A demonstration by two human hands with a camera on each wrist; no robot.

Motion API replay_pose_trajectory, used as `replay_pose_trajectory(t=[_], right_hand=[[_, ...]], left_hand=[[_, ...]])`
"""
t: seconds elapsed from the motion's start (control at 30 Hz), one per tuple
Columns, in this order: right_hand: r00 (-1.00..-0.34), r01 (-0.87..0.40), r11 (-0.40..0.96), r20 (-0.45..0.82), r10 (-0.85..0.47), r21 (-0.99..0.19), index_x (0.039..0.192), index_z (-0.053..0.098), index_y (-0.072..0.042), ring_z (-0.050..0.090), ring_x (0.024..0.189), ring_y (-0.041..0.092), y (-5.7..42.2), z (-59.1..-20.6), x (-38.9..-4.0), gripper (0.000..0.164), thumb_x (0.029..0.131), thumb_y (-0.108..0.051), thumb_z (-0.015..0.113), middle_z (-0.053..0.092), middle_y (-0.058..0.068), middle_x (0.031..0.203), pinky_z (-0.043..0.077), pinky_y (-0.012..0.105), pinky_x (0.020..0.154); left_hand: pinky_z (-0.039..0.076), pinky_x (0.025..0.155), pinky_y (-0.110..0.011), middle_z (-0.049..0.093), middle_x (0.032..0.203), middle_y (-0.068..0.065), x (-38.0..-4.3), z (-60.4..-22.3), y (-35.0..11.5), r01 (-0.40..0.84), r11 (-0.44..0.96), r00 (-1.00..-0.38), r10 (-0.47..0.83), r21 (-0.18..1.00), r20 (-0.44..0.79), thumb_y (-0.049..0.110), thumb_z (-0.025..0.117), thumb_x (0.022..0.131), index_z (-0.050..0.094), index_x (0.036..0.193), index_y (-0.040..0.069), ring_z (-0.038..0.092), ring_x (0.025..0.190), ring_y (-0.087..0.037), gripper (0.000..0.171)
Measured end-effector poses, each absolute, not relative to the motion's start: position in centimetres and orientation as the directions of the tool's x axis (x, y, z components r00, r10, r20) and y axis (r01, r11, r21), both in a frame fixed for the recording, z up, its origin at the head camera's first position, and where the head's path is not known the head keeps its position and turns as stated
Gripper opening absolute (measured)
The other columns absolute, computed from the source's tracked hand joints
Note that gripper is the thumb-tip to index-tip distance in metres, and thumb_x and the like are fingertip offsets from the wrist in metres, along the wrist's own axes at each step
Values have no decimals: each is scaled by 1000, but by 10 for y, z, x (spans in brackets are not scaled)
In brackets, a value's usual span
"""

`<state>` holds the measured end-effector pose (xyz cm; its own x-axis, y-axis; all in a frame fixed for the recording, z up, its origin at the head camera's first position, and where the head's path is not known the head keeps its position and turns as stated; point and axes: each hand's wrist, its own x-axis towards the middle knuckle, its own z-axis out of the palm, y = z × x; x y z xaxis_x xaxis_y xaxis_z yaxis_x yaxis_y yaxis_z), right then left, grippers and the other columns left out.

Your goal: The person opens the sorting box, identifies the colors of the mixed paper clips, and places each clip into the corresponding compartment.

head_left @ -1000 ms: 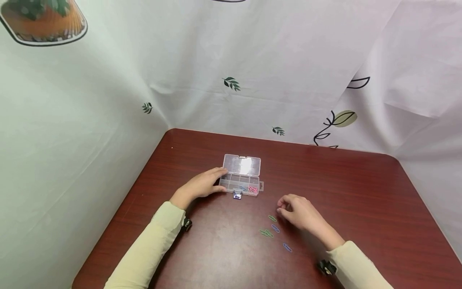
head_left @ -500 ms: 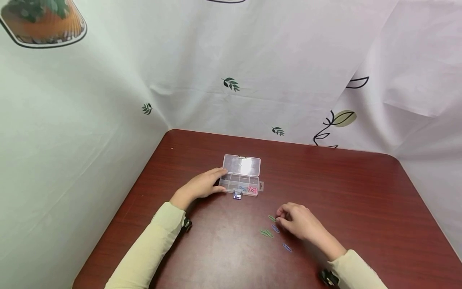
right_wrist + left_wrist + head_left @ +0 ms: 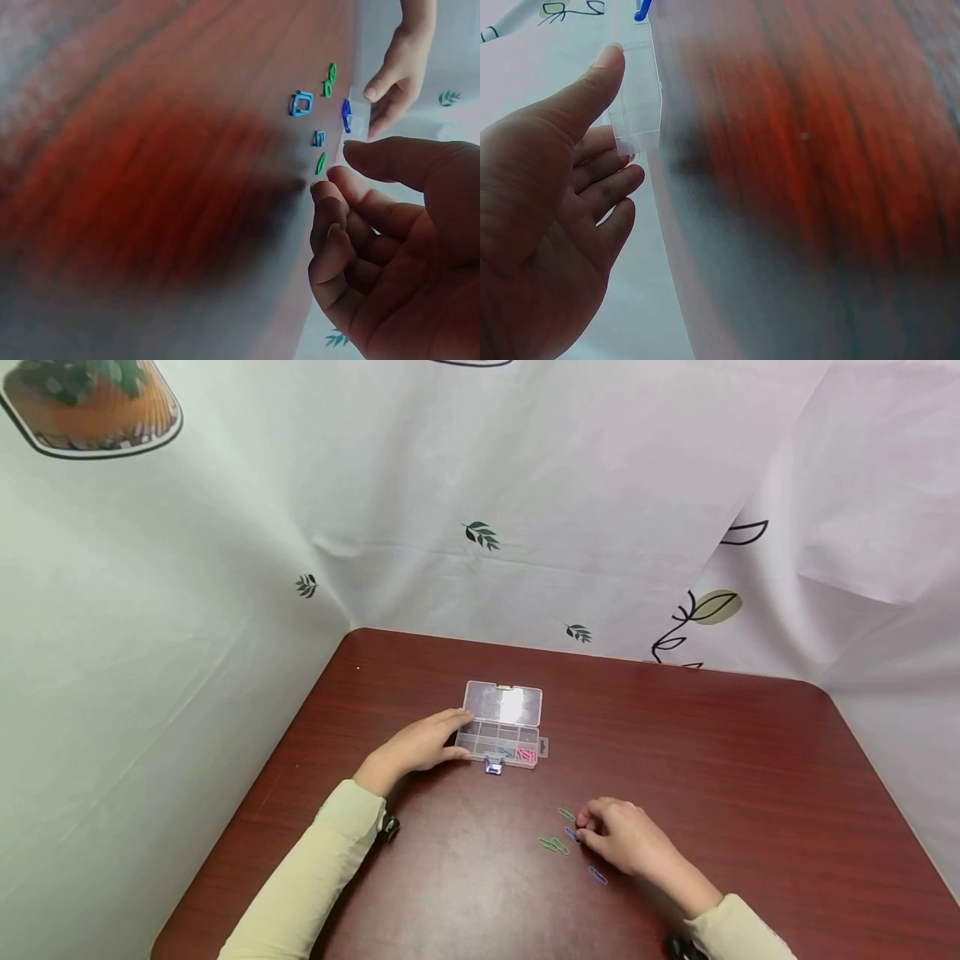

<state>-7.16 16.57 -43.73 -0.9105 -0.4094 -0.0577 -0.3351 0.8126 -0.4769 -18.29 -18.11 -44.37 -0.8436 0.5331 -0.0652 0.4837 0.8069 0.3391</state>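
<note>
My left hand [image 3: 418,743] holds the left end of a clear compartment box [image 3: 502,704], thumb along the front wall and fingers behind. The box's lid is raised; pink paper clips [image 3: 527,755] and some blue ones [image 3: 506,752] lie in front compartments. In the left wrist view the box [image 3: 639,90] sits between thumb and fingers. My right hand [image 3: 622,835] is low over the table beside a blue paper clip [image 3: 572,835], fingers loosely bent. Thumb and forefinger are apart in the right wrist view, with nothing visible between them.
Near the right hand lie a green paper clip [image 3: 566,814], a pair of green paper clips [image 3: 553,845] and another blue paper clip [image 3: 597,875]. The box's latch [image 3: 492,767] hangs toward the front. A white patterned cloth [image 3: 420,577] stands behind the brown table [image 3: 712,735].
My right hand has come down toward the near side, from above the upper green paper clip to beside the blue one. The left hand and box have stayed put.
</note>
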Motion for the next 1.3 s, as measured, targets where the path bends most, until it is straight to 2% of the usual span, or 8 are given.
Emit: replay_pose_trajectory(t=[0.53,0.83,1.3], right_hand=[[-892,-378,796,-46,-451,-472,80,63,-23,46,65,-4,165,-444,-69,20,83,-18,81,51,-17,72,41,21,59],[-888,-382,800,-55,-456,-462,75,60,-23,47,65,-4,164,-445,-72,21,83,-12,75,52,-17,70,42,21,60],[-872,-429,775,-13,-490,-464,71,53,-24,41,61,-4,162,-446,-72,25,72,-8,72,47,-16,69,36,20,55]], left_hand=[[35,119,-43,46,155,-15,-182,-443,-181,483,805,-842,535,345,-69,43,71,94,47,151,4,41,145,-29,73],[36,118,-43,45,156,-15,-182,-442,-182,484,807,-842,535,338,-73,43,70,95,46,151,4,41,145,-29,72],[36,118,-44,45,155,-16,-182,-441,-181,476,808,-843,532,347,-80,42,71,95,46,151,4,41,145,-30,72]])
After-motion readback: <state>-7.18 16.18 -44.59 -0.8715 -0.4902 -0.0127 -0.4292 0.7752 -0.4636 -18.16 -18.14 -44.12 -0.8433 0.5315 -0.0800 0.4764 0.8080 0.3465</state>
